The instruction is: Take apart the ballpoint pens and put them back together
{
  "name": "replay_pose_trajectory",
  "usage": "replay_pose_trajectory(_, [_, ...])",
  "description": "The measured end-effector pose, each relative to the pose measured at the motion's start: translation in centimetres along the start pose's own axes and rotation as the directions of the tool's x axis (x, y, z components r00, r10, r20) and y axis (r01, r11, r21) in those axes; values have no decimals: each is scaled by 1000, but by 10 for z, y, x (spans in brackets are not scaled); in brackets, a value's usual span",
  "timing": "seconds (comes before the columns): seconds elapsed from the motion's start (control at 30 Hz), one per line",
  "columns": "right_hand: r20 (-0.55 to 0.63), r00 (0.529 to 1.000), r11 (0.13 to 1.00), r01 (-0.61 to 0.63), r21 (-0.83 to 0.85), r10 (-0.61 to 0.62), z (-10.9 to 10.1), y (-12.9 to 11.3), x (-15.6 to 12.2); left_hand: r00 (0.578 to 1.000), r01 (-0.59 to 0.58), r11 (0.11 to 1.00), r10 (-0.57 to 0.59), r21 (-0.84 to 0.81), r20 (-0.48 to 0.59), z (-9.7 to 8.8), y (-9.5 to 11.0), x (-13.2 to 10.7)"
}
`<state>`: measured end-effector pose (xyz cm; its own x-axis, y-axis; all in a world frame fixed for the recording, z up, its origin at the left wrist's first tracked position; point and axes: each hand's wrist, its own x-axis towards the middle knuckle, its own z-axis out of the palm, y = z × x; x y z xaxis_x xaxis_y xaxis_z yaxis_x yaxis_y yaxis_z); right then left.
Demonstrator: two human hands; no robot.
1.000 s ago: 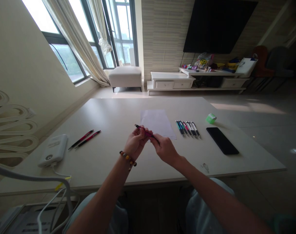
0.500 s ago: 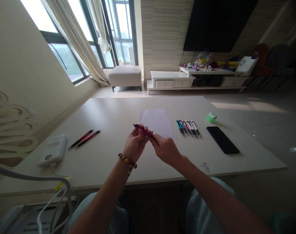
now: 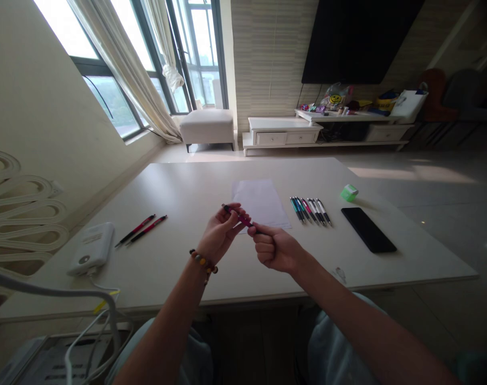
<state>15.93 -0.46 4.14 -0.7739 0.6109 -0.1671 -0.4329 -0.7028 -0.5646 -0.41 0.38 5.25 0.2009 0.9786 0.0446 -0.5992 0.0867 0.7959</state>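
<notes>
Holding magenta pen (image 3: 239, 217) inside table edge (image 3: 243, 298)

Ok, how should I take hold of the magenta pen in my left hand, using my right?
Pinch the exposed barrel of the magenta pen, just past the left hand, coming from the right, where the right hand is. The pen slants down toward that side, and that stretch sticks out clear of the left hand's grip.

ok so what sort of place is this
Looks like a home living room, maybe in an apartment: a wall-mounted TV above a low white drawer cabinet, plus a cushioned bench by tall curtained windows.
</notes>
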Motion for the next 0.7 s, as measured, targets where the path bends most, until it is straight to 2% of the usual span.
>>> replay_pose_trajectory(0.07, [-47, 996, 994, 75, -74, -79, 5, 7, 2, 1000, 8, 1000, -8, -6, 8, 2, -1, 0])
replay_pose_trajectory(0.13, [-115, 969, 941, 176, -290, -217, 9, 13, 4, 1000, 11, 1000, -11, -22, -11, 5, 0, 0])
replay_pose_trajectory(0.2, [-143, 904, 776, 255, -577, -404, 12, 15, 2, 999, 29, 999, -31, -39, -39, 8, 1, 0])
replay_pose_trajectory(0.27, [-108, 817, 554, 280, -784, -566, 13, 14, -1, 996, 56, 997, -59, -50, -60, 9, 2, 0])
replay_pose_trajectory(0.33, [-47, 738, 355, 267, -896, -673, 12, 10, -4, 995, 59, 996, -64, -61, -79, 9, 2, 1])
replay_pose_trajectory(0.4, [-19, 712, 254, 225, -941, -702, 10, 8, -4, 993, 30, 995, -41, -94, -115, 7, 1, 2])
replay_pose_trajectory(0.43, [-37, 731, 272, 206, -940, -681, 8, 7, -3, 990, 13, 993, -29, -114, -140, 6, 0, 3])
replay_pose_trajectory(0.5, [-124, 794, 439, 192, -878, -595, 6, 7, 1, 981, -13, 989, -16, -146, -194, 4, -2, 4])
replay_pose_trajectory(0.53, [-158, 806, 512, 199, -835, -571, 5, 7, 3, 976, -17, 988, -17, -154, -215, 3, -2, 5])
replay_pose_trajectory(0.57, [-178, 793, 547, 220, -807, -582, 4, 7, 5, 973, -13, 988, -23, -154, -231, 2, -3, 5])
replay_pose_trajectory(0.6, [-186, 758, 542, 250, -802, -625, 3, 8, 6, 969, -1, 989, -35, -147, -243, 1, -3, 5])
replay_pose_trajectory(0.67, [-167, 685, 478, 293, -828, -709, 3, 7, 7, 962, 53, 992, -82, -115, -259, -2, -4, 6])
replay_pose_trajectory(0.7, [-152, 676, 456, 298, -839, -721, 2, 6, 7, 957, 83, 992, -106, -95, -269, -3, -4, 6])
